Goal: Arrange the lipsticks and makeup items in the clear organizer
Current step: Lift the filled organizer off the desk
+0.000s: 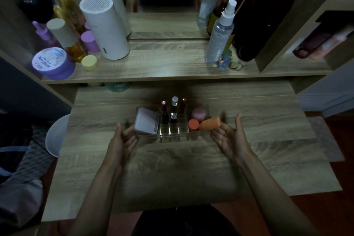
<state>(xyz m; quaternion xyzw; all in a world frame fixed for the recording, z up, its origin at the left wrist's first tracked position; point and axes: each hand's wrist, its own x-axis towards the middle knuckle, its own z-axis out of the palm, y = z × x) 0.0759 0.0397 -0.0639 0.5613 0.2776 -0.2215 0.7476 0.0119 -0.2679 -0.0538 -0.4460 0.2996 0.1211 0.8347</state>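
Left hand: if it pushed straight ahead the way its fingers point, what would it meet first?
Probably the white square compact at the left end of the clear plastic organizer; the left hand has its fingers almost there, though depth is unclear.

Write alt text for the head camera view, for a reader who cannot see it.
Two open hands, left hand and right hand, flank a clear organizer on a wooden desk, holding nothing. It holds a white compact, three upright lipsticks, and pink and orange items. Bottles crowd the shelf behind.
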